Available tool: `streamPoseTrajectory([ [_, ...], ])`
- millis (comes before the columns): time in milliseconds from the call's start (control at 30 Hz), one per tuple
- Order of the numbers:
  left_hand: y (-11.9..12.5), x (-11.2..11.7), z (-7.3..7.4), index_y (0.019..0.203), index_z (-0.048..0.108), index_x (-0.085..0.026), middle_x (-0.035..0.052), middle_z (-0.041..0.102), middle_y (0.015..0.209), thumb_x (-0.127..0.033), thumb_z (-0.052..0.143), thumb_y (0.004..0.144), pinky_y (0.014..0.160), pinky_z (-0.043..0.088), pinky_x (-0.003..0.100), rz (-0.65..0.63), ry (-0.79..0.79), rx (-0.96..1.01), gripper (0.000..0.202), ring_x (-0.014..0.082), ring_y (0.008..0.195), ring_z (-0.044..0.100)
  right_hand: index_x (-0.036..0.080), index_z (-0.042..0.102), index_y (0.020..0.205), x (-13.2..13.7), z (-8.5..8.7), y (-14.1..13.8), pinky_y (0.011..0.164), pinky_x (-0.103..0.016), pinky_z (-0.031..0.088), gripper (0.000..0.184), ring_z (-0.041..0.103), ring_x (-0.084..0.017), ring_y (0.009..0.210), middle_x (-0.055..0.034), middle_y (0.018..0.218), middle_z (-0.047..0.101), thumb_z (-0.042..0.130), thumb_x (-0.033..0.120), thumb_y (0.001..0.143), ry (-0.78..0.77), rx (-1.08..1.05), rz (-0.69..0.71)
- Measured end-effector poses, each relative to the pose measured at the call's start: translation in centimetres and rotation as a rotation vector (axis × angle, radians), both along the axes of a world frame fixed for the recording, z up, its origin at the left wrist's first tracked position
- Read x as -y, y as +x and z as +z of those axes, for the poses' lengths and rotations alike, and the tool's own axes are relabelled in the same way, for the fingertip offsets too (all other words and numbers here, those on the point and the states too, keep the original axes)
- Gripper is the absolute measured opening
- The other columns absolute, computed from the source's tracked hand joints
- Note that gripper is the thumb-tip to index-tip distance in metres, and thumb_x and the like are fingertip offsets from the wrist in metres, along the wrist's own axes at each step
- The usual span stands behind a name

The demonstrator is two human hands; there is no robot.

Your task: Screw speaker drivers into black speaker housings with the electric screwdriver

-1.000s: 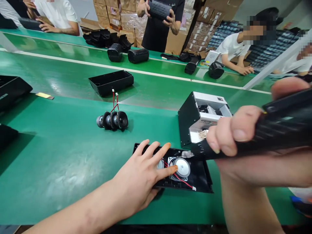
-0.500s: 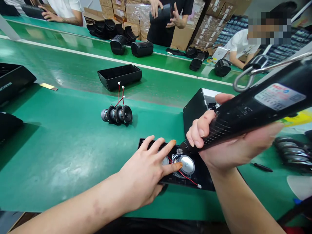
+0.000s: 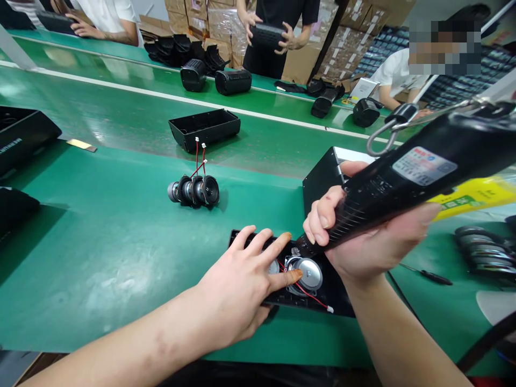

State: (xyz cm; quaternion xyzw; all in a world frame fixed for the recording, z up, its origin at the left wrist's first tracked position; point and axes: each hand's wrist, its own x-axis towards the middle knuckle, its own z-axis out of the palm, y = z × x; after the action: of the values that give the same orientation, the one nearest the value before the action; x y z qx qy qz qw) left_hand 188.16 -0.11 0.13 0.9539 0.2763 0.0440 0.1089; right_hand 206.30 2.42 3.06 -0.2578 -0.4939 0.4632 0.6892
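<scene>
The left hand [image 3: 237, 285] lay flat, fingers spread, pinning the black plastic speaker panel [image 3: 334, 293] beneath it. The right hand [image 3: 363, 242] gripped a black electric screwdriver [image 3: 403, 183], its tip at the round silver speaker [image 3: 308, 272], seated but apparently not yet fully fastened.

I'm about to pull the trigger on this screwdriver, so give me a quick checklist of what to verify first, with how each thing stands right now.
1. Panel held down: ok. The left hand lies flat on the black speaker panel.
2. Driver gripped: ok. The right hand is wrapped round the electric screwdriver.
3. Bit seated in the screw: cannot tell. The tip sits at the edge of the round speaker driver, but the screw head is hidden.
4. Fingers away from the tip: not ok. A left fingertip rests on the speaker beside it.
5. Red wire away from the tip: ok. It trails off toward the panel's near edge.
</scene>
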Motion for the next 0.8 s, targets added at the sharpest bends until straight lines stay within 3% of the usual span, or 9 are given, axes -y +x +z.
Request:
streamPoseTrajectory([
  [400, 0.0, 0.0, 0.3, 0.149, 0.053, -0.04, 0.0137, 0.043, 0.16, -0.04, 0.08, 0.081, 0.118, 0.031, 0.072, 0.012, -0.022, -0.001, 0.073, 0.0453, 0.145, 0.042, 0.026, 0.067, 0.107, -0.4, -1.0, 0.1, 0.031, -0.022, 0.035, 0.068, 0.041, -0.01, 0.035, 0.0053, 0.058, 0.058, 0.055, 0.088, 0.08, -0.025, 0.057, 0.042],
  [800, 0.0, 0.0, -0.2, 0.149, 0.052, -0.041, 0.0116, 0.046, 0.158, -0.04, 0.081, 0.079, 0.12, 0.029, 0.073, 0.022, -0.039, 0.017, 0.076, 0.0461, 0.146, 0.041, 0.027, 0.067, 0.111, -0.3, -1.7, 0.4, 0.035, -0.022, 0.036, 0.063, 0.045, -0.011, 0.037, 0.0036, 0.06, 0.06, 0.059, 0.083, 0.083, -0.015, 0.059, 0.213],
])
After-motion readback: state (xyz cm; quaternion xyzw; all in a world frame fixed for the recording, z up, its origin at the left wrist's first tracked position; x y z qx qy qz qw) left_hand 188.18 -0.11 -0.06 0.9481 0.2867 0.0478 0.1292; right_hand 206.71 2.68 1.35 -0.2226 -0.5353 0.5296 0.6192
